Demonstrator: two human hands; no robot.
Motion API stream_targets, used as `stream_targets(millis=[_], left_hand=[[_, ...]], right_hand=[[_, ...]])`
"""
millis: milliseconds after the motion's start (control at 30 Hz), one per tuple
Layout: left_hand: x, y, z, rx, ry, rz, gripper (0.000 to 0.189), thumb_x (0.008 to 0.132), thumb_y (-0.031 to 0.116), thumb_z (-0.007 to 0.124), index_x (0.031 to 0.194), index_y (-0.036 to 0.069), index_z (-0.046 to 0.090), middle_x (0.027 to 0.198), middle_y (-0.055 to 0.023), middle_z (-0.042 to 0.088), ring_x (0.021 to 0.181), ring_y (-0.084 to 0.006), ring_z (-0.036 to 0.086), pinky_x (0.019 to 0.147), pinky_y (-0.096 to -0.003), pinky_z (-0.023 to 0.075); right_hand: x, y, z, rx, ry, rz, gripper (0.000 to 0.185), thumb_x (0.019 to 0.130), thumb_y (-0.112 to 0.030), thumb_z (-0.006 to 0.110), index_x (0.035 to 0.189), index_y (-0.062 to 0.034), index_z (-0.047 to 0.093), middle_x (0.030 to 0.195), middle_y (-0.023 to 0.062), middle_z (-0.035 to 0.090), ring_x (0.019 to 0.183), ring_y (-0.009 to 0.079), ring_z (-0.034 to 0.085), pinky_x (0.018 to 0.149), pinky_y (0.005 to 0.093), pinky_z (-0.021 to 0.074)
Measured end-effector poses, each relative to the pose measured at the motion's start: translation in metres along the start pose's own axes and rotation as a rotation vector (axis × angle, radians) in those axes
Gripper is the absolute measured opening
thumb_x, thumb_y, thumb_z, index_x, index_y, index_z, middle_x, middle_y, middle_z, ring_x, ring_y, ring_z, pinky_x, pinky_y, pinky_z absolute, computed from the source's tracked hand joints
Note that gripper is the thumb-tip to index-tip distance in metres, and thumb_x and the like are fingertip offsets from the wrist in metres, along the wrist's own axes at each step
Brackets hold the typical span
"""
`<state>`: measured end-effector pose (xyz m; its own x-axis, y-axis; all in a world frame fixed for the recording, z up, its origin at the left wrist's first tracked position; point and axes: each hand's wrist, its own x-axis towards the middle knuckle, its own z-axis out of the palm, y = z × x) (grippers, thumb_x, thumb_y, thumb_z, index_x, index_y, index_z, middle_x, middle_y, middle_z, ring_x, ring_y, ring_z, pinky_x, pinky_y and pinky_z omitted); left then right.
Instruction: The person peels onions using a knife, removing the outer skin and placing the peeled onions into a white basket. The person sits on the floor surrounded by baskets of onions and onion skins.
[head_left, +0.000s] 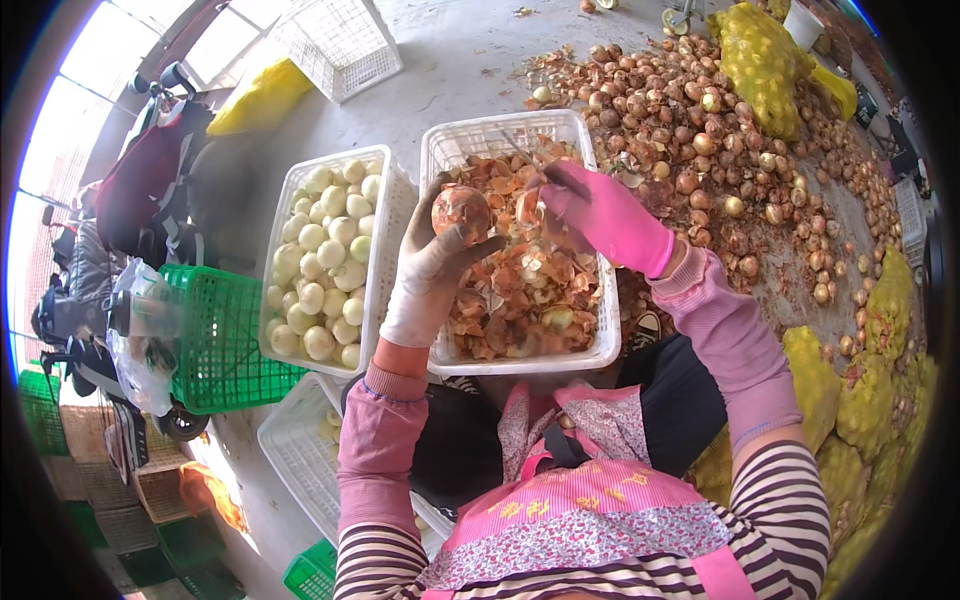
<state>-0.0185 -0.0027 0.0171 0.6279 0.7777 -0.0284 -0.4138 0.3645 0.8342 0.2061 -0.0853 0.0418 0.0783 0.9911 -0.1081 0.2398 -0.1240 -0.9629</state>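
My left hand (420, 289), in a pale glove with dirt-darkened fingers, grips an unpeeled brown onion (460, 210). My right hand (619, 221) wears a pink glove and is closed on a small knife (517, 145); its thin blade points up and left, and its handle is mostly hidden by the fingers. Both hands are above a white plastic crate (525, 366) filled with loose onion skins (510, 307). The knife is apart from the onion.
Left of the skins, peeled onions (330, 255) fill another white crate (395, 217). A green crate (217, 337) stands beyond it, near a parked scooter (142, 172). Unpeeled onions (675, 150) spread across the floor at right, with yellow mesh sacks (761, 71) around them.
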Motion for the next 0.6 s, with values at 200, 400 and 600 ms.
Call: stream_targets(millis=[200, 400, 600], left_hand=[[0.004, -0.003, -0.003, 0.141, -0.015, 0.078, 0.093, 0.078, 0.005, 0.076, 0.155, 0.002, 0.024, 0.142, -0.0117, 0.044, 0.127, -0.0253, 0.051, 0.104, -0.0416, 0.0486], [0.013, -0.009, -0.005, -0.034, -0.016, 0.065, 0.101, 0.077, -0.003, 0.073, 0.16, 0.006, 0.015, 0.159, -0.0132, 0.025, 0.137, -0.0249, 0.043, 0.107, -0.0395, 0.0446], [0.006, 0.01, 0.007, 0.372, 0.037, 0.18, 0.109, 0.073, -0.01, 0.069, 0.161, 0.007, 0.007, 0.153, -0.0162, 0.034, 0.134, -0.0245, 0.045, 0.107, -0.0364, 0.0444]], right_hand=[[0.004, 0.018, 0.029, -0.136, -0.124, -0.263, 0.038, 0.103, -0.031, 0.055, 0.121, 0.0018, 0.06, 0.087, 0.02, 0.069, 0.072, 0.0294, 0.07, 0.068, 0.0381, 0.053], [0.001, 0.023, 0.053, -0.345, 0.125, -0.409, 0.025, 0.1, -0.024, 0.057, 0.112, -0.0026, 0.061, 0.08, 0.0246, 0.064, 0.076, 0.0441, 0.065, 0.062, 0.0476, 0.0514], [0.001, 0.01, 0.034, -0.451, 0.104, -0.598, 0.019, 0.092, -0.017, 0.065, 0.107, -0.005, 0.064, 0.082, 0.0181, 0.067, 0.075, 0.0372, 0.068, 0.062, 0.0426, 0.0536]])
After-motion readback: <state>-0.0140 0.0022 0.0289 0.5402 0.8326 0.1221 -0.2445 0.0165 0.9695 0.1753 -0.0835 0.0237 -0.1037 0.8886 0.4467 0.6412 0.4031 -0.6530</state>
